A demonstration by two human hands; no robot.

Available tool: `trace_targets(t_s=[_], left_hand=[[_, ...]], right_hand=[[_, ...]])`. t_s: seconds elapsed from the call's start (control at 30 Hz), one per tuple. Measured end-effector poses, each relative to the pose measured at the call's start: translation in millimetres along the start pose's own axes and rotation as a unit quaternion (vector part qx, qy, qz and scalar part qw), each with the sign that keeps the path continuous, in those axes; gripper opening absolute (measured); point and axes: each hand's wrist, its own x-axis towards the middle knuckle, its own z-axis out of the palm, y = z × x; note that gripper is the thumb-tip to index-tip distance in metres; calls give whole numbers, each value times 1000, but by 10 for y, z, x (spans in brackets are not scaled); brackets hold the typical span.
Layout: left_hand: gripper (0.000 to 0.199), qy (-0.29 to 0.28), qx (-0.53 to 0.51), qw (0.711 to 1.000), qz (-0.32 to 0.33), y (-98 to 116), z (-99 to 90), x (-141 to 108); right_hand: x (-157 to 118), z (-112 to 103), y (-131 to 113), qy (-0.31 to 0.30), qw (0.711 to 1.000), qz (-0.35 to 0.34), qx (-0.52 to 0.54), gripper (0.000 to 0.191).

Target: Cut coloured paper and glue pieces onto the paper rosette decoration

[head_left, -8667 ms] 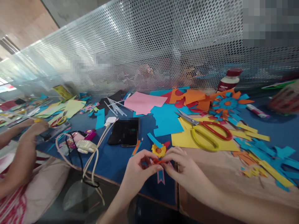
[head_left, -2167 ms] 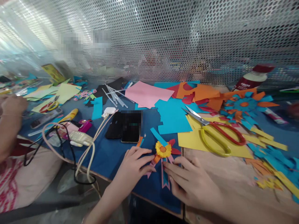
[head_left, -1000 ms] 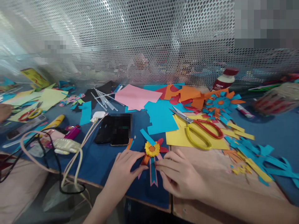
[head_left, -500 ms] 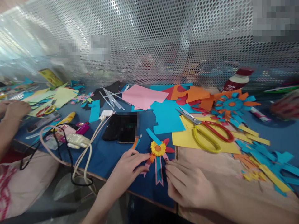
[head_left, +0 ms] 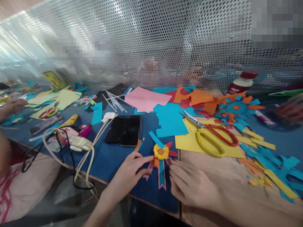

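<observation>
A small paper rosette (head_left: 161, 152) lies on the blue tabletop between my hands, with a ruffled yellow ring and an orange centre. Pink and blue ribbon tails (head_left: 162, 176) hang toward me from it; red petals and a blue strip (head_left: 156, 139) stick out above. My left hand (head_left: 132, 170) is open, its index fingertip at the ring's left edge and its thumb by the left pink tail. On the other side, my right hand (head_left: 189, 181) has its fingers pressed together at the right pink tail, hiding most of that tail.
Scissors (head_left: 209, 134) with red and yellow handles lie on yellow paper (head_left: 187, 143) to the right. Two phones (head_left: 126, 130) and tangled cables (head_left: 88, 157) are at left. A larger blue-orange paper flower (head_left: 236, 107) sits near a bottle (head_left: 242, 82). Another person's hand (head_left: 14, 107) is far left.
My right fingertips have shifted slightly up and closer to the yellow ring. The other person's arm at far left has moved. The rosette and my left hand look nearly the same.
</observation>
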Motion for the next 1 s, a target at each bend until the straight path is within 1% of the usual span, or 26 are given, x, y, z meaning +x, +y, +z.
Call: trace_targets(t_s=[0.23,0.53,0.63,0.73,0.83,1.0], left_hand=[[42,3,0,1000,-1,-1,8,-9],[41,-3,-2,1000,-7,-13,3,-12],[33,19,-6,1000,1,41,-2,2],[29,47,20,999,11,138,23,35],[30,49,70,996,3,229,75,81],[16,44,95,994,-12,267,122,138]], right_hand=[[17,10,20,-13,1000,-21,5,18],[10,17,20,-8,1000,-27,0,18],[1,17,20,-3,1000,-22,-1,18],[0,14,17,3,1000,-18,6,18],[-1,13,13,0,1000,-17,6,19],[-28,31,15,2,1000,-17,14,19]])
